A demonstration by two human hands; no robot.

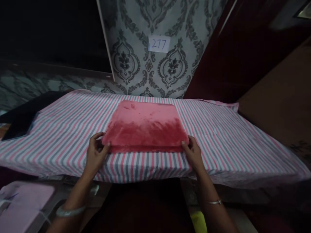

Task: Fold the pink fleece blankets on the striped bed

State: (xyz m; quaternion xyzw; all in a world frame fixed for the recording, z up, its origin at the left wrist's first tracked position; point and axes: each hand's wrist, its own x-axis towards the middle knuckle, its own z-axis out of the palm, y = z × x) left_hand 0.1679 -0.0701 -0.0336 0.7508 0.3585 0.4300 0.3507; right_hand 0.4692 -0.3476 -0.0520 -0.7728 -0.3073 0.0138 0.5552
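A flat, rectangular piece of red-pink plush fabric lies on the striped cloth. Whether it is a cover or a folded cloth I cannot tell. Its far half looks lighter, its near half darker, and a second layer shows along the near edge. My left hand pinches the near left corner, thumb on top and fingers curled at the side. At the near right corner, my right hand grips the fabric in the same way.
The pink, grey and white striped cloth covers the table and hangs over its near edge. A dark screen stands at the back left. A brown board-like surface rises on the right. A paper marked 277 is on the patterned wall.
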